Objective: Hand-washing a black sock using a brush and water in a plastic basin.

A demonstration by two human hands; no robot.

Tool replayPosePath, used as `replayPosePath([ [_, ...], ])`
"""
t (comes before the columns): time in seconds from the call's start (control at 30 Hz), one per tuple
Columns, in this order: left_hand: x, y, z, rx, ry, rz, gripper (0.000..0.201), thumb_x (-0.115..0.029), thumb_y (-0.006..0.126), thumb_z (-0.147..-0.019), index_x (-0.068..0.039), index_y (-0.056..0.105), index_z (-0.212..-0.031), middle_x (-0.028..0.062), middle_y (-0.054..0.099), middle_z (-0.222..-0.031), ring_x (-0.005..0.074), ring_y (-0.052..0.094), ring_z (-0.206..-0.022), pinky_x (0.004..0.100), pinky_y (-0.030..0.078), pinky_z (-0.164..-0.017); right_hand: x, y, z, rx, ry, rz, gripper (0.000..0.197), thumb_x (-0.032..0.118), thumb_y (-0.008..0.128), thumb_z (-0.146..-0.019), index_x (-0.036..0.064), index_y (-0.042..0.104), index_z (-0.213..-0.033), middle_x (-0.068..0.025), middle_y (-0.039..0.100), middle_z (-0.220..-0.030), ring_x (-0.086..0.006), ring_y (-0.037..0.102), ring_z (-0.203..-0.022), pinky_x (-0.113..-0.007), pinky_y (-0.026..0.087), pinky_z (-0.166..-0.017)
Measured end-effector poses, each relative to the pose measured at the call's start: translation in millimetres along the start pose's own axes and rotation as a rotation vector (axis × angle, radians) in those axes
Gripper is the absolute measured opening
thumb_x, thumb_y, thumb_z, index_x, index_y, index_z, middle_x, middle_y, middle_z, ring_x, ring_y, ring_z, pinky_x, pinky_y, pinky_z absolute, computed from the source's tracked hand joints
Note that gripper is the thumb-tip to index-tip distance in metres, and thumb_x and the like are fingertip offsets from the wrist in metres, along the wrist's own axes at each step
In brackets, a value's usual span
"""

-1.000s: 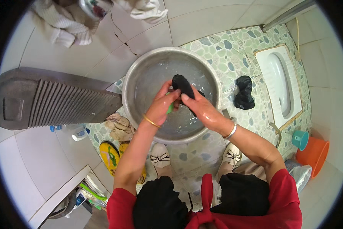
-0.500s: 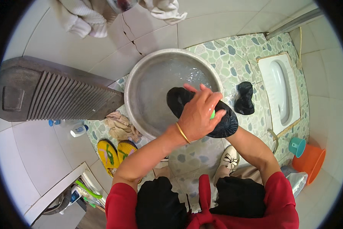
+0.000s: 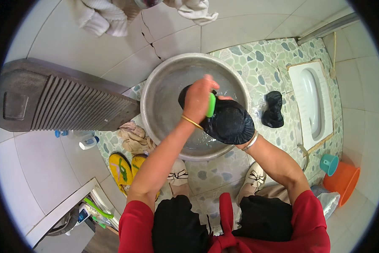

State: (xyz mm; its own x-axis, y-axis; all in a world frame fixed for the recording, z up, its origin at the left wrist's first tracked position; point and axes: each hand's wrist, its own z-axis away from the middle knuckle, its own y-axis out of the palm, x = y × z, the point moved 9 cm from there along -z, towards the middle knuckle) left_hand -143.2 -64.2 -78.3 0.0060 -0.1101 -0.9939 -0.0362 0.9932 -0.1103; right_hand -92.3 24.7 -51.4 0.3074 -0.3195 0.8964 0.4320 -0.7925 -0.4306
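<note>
Over the wide metal basin [image 3: 149,130] I hold a black cloth piece [image 3: 229,122] with a gathered edge, shaped like a shoe cover. My right hand [image 3: 225,98] is mostly hidden behind or inside it; only some fingertips show past its far side, and a silver bangle circles the wrist. On top, my left hand [image 3: 196,100], gold bangle at the wrist, grips a bright green block [image 3: 211,105] against the cloth. Whether the block is a brush or soap I cannot tell. Cloudy water [image 3: 166,88] lies in the basin.
A dark ribbed washboard [image 3: 71,101] leans at the basin's left. A similar black cloth piece [image 3: 273,109] lies on the floor at right, before a squat toilet [image 3: 311,101]. Yellow slippers [image 3: 121,168], a beige cloth [image 3: 134,137] and an orange bucket [image 3: 343,181] stand around.
My left hand has moved left and away from me along the black cloth, and more of the green block shows. The cloth has shifted slightly left and turned, showing its broad near end.
</note>
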Motion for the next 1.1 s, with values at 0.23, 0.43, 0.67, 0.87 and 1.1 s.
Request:
replayPosePath([
  [0.23, -59, 38, 46, -0.038, 0.459, -0.421, 0.020, -0.013, 0.059, -0.077, -0.004, 0.050, -0.093, 0.0126, 0.051, -0.087, 0.0313, 0.048, -0.088, 0.0403, 0.036, -0.079, -51, 14, 5, -0.114, 0.189, -0.740, 0.032, 0.033, 0.044, -0.089, 0.0084, 0.048, -0.110, -0.0080, 0.052, -0.112, -0.0167, 0.051, -0.102, -0.030, 0.040, -0.091],
  [0.43, -6, -3, 14, -0.165, 0.298, -0.757, 0.017, -0.018, 0.056, -0.077, -0.004, 0.049, -0.083, 0.0152, 0.048, -0.090, 0.0342, 0.046, -0.082, 0.0456, 0.037, -0.072, -51, 52, 11, 0.028, 0.740, -1.941, 0.030, 0.027, 0.052, -0.084, 0.0073, 0.051, -0.107, -0.0071, 0.059, -0.098, -0.0177, 0.060, -0.085, -0.029, 0.048, -0.079],
  [0.67, 112, -42, 25, -0.164, -0.686, 0.627, 0.025, -0.030, 0.049, -0.084, -0.006, 0.053, -0.091, 0.0043, 0.053, -0.090, 0.0150, 0.049, -0.088, 0.0301, 0.040, -0.080, -16, 28, -2, -0.007, 0.844, -1.771, 0.027, 0.027, 0.049, -0.085, 0.0084, 0.055, -0.104, -0.0045, 0.062, -0.093, -0.0153, 0.061, -0.082, -0.027, 0.049, -0.076],
  [0.87, 41, -14, 35, -0.084, -0.087, -0.171, 0.031, -0.032, 0.037, -0.092, -0.008, 0.053, -0.103, 0.0057, 0.055, -0.098, 0.0166, 0.051, -0.092, 0.0279, 0.038, -0.084, -39, 31, 14, 0.055, 0.762, -1.391, 0.030, 0.032, 0.045, -0.091, 0.0091, 0.053, -0.110, 0.0016, 0.056, -0.093, -0.0078, 0.054, -0.078, -0.020, 0.044, -0.064],
  [1.1, 58, -6, 64, 0.272, -0.671, 0.953, 0.023, -0.025, 0.044, -0.090, -0.009, 0.051, -0.105, 0.0031, 0.057, -0.098, 0.0144, 0.057, -0.089, 0.0289, 0.049, -0.067, -55, 17, 6, 0.095, 0.194, -0.635, 0.034, 0.029, 0.044, -0.091, 0.0065, 0.050, -0.116, -0.0050, 0.059, -0.104, -0.0143, 0.059, -0.089, -0.026, 0.049, -0.073],
])
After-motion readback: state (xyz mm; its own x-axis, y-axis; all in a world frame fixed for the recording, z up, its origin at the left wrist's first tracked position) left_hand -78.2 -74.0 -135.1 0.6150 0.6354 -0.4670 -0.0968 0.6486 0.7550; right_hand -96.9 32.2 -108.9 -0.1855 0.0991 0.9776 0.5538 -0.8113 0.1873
